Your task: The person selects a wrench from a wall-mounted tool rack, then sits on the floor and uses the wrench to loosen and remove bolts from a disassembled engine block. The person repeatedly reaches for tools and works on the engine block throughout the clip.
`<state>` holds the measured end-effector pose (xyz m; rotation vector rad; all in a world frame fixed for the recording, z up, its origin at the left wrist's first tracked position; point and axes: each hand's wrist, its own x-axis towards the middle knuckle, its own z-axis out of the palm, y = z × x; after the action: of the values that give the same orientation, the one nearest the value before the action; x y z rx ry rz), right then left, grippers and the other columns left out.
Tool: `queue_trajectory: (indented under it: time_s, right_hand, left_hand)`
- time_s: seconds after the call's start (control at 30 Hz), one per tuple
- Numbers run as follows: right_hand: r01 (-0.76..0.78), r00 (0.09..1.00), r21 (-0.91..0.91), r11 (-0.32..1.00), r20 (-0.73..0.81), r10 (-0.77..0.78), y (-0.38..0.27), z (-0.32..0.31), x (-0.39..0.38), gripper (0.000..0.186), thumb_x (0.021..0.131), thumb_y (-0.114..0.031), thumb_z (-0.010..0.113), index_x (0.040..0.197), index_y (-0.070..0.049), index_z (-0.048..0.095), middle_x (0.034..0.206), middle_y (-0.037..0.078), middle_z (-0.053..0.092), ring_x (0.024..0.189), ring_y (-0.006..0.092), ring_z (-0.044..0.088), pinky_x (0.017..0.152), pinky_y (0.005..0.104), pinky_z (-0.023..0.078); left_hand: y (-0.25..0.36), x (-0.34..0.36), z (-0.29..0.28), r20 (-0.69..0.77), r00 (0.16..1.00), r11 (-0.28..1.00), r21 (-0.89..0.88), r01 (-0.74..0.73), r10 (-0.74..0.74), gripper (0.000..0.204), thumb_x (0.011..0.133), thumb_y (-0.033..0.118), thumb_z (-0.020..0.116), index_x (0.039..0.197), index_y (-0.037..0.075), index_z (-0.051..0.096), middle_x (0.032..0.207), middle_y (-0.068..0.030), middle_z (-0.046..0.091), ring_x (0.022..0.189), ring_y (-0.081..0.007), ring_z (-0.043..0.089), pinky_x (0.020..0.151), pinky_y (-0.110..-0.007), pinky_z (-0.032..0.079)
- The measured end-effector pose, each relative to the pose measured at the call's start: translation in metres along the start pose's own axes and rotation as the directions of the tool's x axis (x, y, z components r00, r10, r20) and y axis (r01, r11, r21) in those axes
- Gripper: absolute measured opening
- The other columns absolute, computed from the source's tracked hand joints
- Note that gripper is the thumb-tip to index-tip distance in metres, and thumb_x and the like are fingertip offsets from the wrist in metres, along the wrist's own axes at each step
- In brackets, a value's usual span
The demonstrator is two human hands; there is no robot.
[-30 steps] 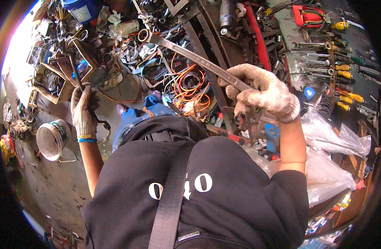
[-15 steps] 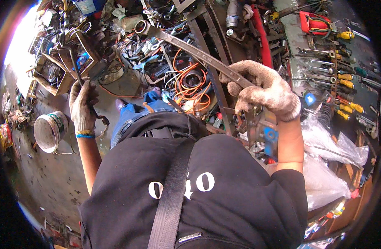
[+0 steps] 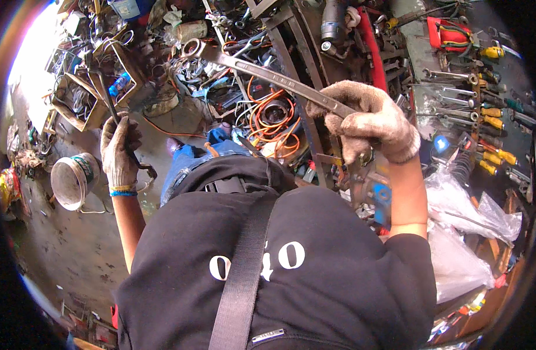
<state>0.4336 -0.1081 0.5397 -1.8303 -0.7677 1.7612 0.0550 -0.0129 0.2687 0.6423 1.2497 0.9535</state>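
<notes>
My right hand [image 3: 370,119], in a pale knit work glove, is closed around one end of a long steel wrench [image 3: 274,77]. The wrench slants up to the left, and its ring end [image 3: 193,48] points away from me over the clutter. Glove fingers hide the wrench's near end. On the left, my gloved left hand [image 3: 119,149], its glove darkened at the fingers, grips a dark bent metal bar [image 3: 111,105]. One end of the bar rises past the fingers; a crooked lower end shows beside the wrist. The two hands are well apart.
A white bucket [image 3: 69,184] stands on the floor at left, below wooden boxes [image 3: 78,105]. Orange cable [image 3: 274,119] lies coiled among scrap ahead, beside a metal frame [image 3: 300,44]. Wrenches and yellow-handled screwdrivers [image 3: 491,157] line the right, near plastic bags [image 3: 455,251].
The wrench's ring end has dipped slightly and shifted a little left, so the wrench lies a bit flatter. Both hands keep their grip.
</notes>
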Motion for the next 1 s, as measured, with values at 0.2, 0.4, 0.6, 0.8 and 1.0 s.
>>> queue_trajectory:
  time_s: [0.2,0.4,0.6,0.8,1.0]
  right_hand:
    - [-0.096,0.993,-0.021,0.995,0.060,0.097,-0.001,-0.018,0.011,0.052,0.071,-0.009,0.070,0.118,0.011,0.062,0.075,0.011,0.066,0.043,0.0123,0.057,0.041,0.0255,0.050]
    - [-0.060,0.960,-0.257,0.965,0.250,0.126,0.001,-0.036,0.039,0.042,0.078,-0.010,0.076,0.116,0.006,0.067,0.093,0.008,0.072,0.070,0.0109,0.067,0.055,0.0238,0.053]
    - [0.000,0.947,-0.202,0.979,0.314,0.065,0.014,-0.051,0.056,0.043,0.076,-0.014,0.077,0.114,0.004,0.068,0.093,0.008,0.073,0.064,0.0081,0.063,0.050,0.0207,0.050]
    - [-0.014,0.954,-0.158,0.987,0.295,0.060,0.023,-0.054,0.065,0.055,0.073,-0.016,0.079,0.120,0.008,0.063,0.089,0.011,0.071,0.070,0.0148,0.066,0.055,0.0267,0.054]
    - [-0.116,0.955,-0.187,0.976,0.248,0.161,0.020,-0.049,0.075,0.055,0.072,-0.014,0.078,0.120,0.006,0.062,0.089,0.011,0.071,0.069,0.0143,0.067,0.052,0.0251,0.053]
  left_hand:
    - [0.013,-0.005,0.016,0.129,0.991,0.989,0.150,0.014,-0.034,0.030,0.098,0.027,0.063,0.121,0.007,0.063,0.097,-0.0026,0.067,0.082,-0.0121,0.063,0.068,-0.024,0.046]
    - [0.025,-0.013,0.048,0.352,0.931,0.965,0.263,-0.003,-0.092,0.032,0.102,0.029,0.057,0.124,0.007,0.063,0.109,-0.0045,0.070,0.090,-0.0146,0.068,0.068,-0.025,0.045]
    - [0.030,-0.021,0.068,0.512,0.838,0.970,0.229,0.081,-0.191,0.038,0.101,0.030,0.060,0.127,0.003,0.059,0.106,-0.0058,0.071,0.080,-0.0151,0.070,0.057,-0.023,0.047]
    - [0.033,-0.019,0.068,0.487,0.848,0.962,0.258,0.089,-0.209,0.038,0.098,0.026,0.065,0.126,0.001,0.060,0.107,-0.0067,0.071,0.080,-0.0140,0.070,0.056,-0.023,0.048]
    - [0.032,-0.020,0.060,0.436,0.880,0.969,0.228,0.096,-0.190,0.029,0.096,0.025,0.069,0.117,0.006,0.065,0.089,0.0004,0.067,0.072,-0.0071,0.062,0.056,-0.021,0.048]
